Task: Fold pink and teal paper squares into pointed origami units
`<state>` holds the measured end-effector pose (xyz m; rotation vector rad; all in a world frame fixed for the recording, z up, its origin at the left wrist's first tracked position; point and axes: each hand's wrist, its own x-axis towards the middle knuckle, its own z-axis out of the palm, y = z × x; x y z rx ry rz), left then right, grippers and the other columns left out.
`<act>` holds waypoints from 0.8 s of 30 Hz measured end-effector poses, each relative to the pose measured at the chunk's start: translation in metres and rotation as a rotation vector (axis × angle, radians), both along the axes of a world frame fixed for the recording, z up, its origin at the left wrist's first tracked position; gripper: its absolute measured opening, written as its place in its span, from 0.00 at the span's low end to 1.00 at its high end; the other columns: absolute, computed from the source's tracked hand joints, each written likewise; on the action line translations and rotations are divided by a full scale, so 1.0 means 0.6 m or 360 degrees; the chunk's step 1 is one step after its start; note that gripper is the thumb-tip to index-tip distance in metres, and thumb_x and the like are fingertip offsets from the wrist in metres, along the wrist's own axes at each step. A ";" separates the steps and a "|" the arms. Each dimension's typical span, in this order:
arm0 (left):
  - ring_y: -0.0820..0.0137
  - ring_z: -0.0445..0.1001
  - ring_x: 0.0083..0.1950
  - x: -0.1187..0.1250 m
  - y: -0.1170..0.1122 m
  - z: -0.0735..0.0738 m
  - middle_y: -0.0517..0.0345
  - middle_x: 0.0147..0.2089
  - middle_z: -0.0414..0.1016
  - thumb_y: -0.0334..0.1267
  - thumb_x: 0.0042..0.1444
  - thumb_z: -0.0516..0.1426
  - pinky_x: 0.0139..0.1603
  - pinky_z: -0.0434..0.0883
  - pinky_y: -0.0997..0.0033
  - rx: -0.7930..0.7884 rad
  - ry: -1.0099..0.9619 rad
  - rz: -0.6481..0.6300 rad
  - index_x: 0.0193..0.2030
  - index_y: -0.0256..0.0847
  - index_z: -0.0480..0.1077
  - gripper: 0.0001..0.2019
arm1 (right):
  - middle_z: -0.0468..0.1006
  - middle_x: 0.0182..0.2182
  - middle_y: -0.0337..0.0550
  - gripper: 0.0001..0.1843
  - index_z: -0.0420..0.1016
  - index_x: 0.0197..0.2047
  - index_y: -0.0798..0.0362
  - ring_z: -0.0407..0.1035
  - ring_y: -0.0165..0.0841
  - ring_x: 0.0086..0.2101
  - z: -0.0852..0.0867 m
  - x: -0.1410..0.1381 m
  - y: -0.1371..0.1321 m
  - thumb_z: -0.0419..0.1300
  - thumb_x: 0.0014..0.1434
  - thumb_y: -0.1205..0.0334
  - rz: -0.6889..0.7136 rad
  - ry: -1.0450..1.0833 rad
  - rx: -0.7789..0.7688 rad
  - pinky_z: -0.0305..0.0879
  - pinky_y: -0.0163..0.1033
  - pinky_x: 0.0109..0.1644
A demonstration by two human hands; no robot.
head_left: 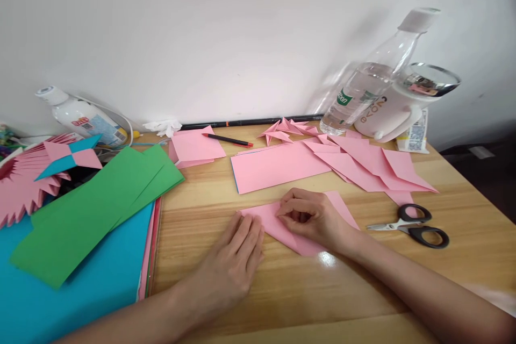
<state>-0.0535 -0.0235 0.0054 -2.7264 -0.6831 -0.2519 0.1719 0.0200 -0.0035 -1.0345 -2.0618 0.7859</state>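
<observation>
A pink folded paper piece (282,228) lies on the wooden table (290,290) in front of me. My left hand (234,260) rests flat with fingers stretched out, the fingertips pressing the paper's left corner. My right hand (312,217) sits on top of the paper with fingers curled and pinched on a fold near its middle. Part of the paper is hidden under the right hand.
Black-handled scissors (415,224) lie right of the hands. Pink sheets (278,165), folded pink triangles (365,164), a red pen (228,140), a water bottle (371,80) and a mug (397,110) sit behind. Green (97,204) and blue paper (80,290) lie left.
</observation>
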 end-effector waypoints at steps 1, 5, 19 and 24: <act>0.53 0.68 0.59 -0.001 0.000 0.001 0.36 0.57 0.70 0.29 0.63 0.45 0.60 0.64 0.49 -0.0028 0.0027 0.0002 0.56 0.23 0.65 0.18 | 0.73 0.27 0.44 0.08 0.75 0.28 0.56 0.66 0.25 0.23 0.000 0.000 0.000 0.57 0.56 0.70 0.0001 -0.0004 0.0000 0.62 0.30 0.24; 0.51 0.68 0.59 -0.004 0.000 0.006 0.36 0.57 0.69 0.28 0.62 0.43 0.61 0.61 0.47 -0.0075 0.0063 -0.0012 0.56 0.23 0.65 0.19 | 0.73 0.27 0.44 0.09 0.76 0.28 0.56 0.65 0.25 0.23 -0.003 0.000 -0.001 0.57 0.58 0.70 -0.0008 -0.0016 0.0054 0.61 0.30 0.24; 0.50 0.69 0.58 -0.003 0.004 0.002 0.38 0.55 0.71 0.26 0.60 0.44 0.60 0.60 0.49 -0.0112 -0.0006 -0.0029 0.54 0.22 0.65 0.18 | 0.71 0.29 0.45 0.10 0.79 0.39 0.55 0.68 0.28 0.28 -0.012 0.004 -0.010 0.55 0.63 0.65 -0.0043 -0.0106 0.0195 0.67 0.32 0.29; 0.51 0.69 0.57 -0.003 0.005 0.004 0.39 0.56 0.71 0.25 0.60 0.44 0.60 0.60 0.49 -0.0114 -0.0002 -0.0014 0.54 0.23 0.65 0.18 | 0.71 0.29 0.45 0.10 0.79 0.40 0.56 0.69 0.27 0.28 -0.011 0.004 -0.010 0.55 0.63 0.66 -0.0043 -0.0089 0.0221 0.67 0.31 0.29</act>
